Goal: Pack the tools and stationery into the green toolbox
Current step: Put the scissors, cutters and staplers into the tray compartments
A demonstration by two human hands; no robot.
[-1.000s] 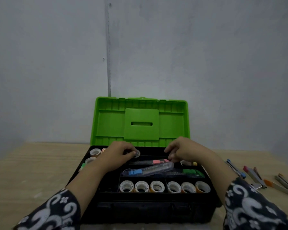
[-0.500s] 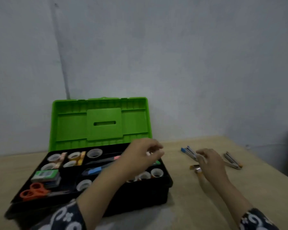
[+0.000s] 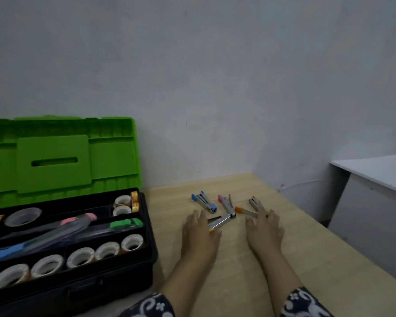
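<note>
The green toolbox (image 3: 62,156) stands open at the left, its lid upright and its black tray (image 3: 150,227) filled with tape rolls (image 3: 80,257) and packaged cutters (image 3: 55,229). Three staplers lie on the wooden table to its right: a blue one (image 3: 204,202), a pink one (image 3: 225,205) folded open, and an orange one (image 3: 246,210). My left hand (image 3: 199,232) lies flat by the pink stapler, its fingers touching the open silver arm. My right hand (image 3: 264,227) reaches forward with straight fingers resting on the orange stapler.
The wooden table (image 3: 238,271) meets a grey wall at the back and ends at its right edge. A white cabinet (image 3: 375,202) stands just beyond that edge. My patterned sleeves show at the bottom.
My view has swung right, away from the toolbox. My left hand left the tray and came down by the staplers. My right hand moved further onto them.
</note>
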